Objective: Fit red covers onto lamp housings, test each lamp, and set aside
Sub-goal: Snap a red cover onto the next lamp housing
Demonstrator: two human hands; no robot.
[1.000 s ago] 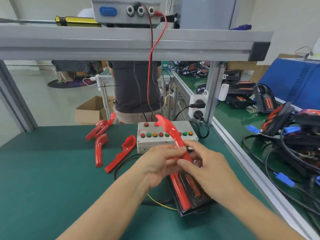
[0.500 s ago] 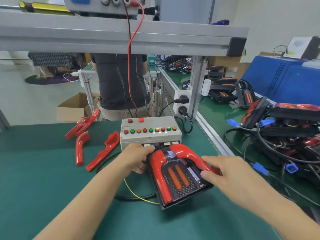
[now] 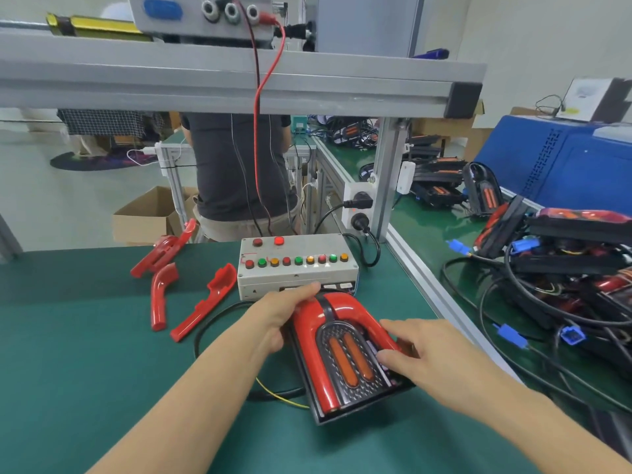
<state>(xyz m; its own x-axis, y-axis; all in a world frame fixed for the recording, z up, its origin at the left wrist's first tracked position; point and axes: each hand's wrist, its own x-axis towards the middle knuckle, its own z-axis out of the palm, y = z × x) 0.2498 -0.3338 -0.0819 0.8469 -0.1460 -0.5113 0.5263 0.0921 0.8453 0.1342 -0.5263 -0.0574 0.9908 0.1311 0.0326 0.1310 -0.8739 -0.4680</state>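
Lamp housing left edge hidden under left hand, tester labels too small to read

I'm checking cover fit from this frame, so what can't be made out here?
All in the head view:
- Upper left edge of the lamp housing: hidden under the left hand.
- Right red cover, lower end: hidden by the right hand, so seating there is unknown.
- Test box labels: too small to read.
- Cable connection to the lamp: hidden behind the housing.
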